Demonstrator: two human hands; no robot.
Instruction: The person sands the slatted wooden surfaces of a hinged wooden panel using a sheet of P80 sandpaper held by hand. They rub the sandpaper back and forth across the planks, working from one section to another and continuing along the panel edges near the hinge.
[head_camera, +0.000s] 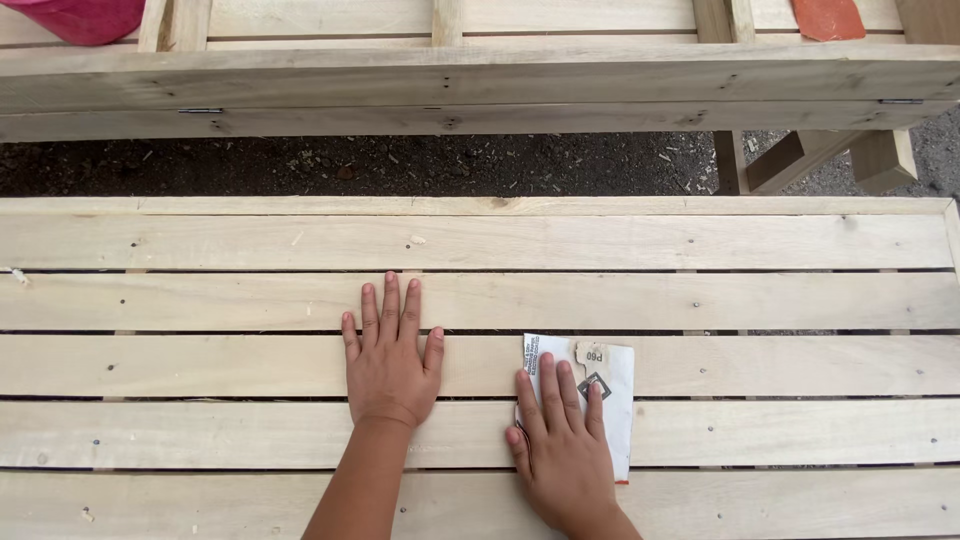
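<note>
Head view: left hand (388, 360) lying flat, fingers spread, on the slatted wooden top (750, 300); right hand (560, 440) pressing open-palmed on a sheet of sandpaper (615, 385) just right of it.

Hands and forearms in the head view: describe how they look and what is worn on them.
Both are bare. The left hand and right hand wear no gloves, and no rings, watch or bracelets show. No sleeve reaches the visible forearms. Fingernails are short and unpainted. Nothing else is worn.
</note>
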